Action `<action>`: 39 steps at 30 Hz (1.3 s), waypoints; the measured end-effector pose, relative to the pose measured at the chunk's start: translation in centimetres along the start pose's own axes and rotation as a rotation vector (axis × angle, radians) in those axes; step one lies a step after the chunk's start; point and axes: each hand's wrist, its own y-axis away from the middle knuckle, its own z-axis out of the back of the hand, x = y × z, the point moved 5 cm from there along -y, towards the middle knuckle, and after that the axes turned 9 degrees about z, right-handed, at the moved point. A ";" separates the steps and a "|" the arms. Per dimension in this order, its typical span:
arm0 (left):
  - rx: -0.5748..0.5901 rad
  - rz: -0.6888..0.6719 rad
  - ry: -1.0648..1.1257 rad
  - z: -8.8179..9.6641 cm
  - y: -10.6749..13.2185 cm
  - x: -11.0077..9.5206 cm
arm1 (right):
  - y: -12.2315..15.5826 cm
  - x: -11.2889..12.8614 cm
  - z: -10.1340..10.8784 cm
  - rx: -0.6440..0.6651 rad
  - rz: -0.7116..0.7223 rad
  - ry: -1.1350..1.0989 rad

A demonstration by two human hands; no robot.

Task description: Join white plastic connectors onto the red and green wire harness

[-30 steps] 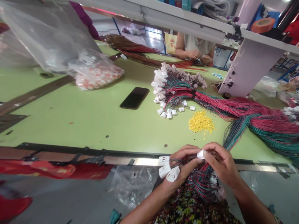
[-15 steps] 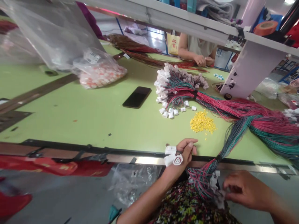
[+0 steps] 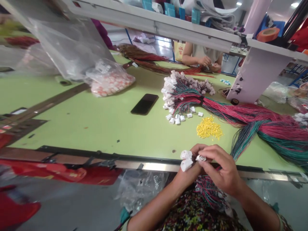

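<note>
My left hand (image 3: 192, 166) is closed at the table's front edge, with two white connectors (image 3: 186, 159) sticking out from it on the left. Its fingers are partly hidden behind my right hand (image 3: 221, 166). Between the thumb and fingertips of that right hand sits another small white connector (image 3: 200, 158), held close against the left hand. A bundle of pink, green and dark wires (image 3: 209, 189) hangs into my lap below both hands. Just beyond them on the table lies a pile of tiny yellow pieces (image 3: 209, 127).
A large wire bundle (image 3: 240, 112) with white connectors lies across the right side. A black phone (image 3: 144, 104) and a clear bag of orange-and-white parts (image 3: 113, 81) lie further left. A shelf (image 3: 154, 25) spans above. Opposite, another person's hands (image 3: 209, 63) are at work.
My right hand has come up from the lap bundle to my left hand, with a white connector now in its fingertips. My view has shifted slightly.
</note>
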 end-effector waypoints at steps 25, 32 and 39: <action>-0.106 0.120 0.162 1.3 1.5 1.9 | 2.7 -11.1 3.0 0.284 -0.246 0.399; -0.132 0.162 0.241 1.3 1.5 1.9 | 2.0 -9.3 2.7 0.250 -0.251 0.334; -0.104 0.142 0.335 1.0 1.7 1.1 | 1.7 -3.6 2.3 0.069 -0.103 0.230</action>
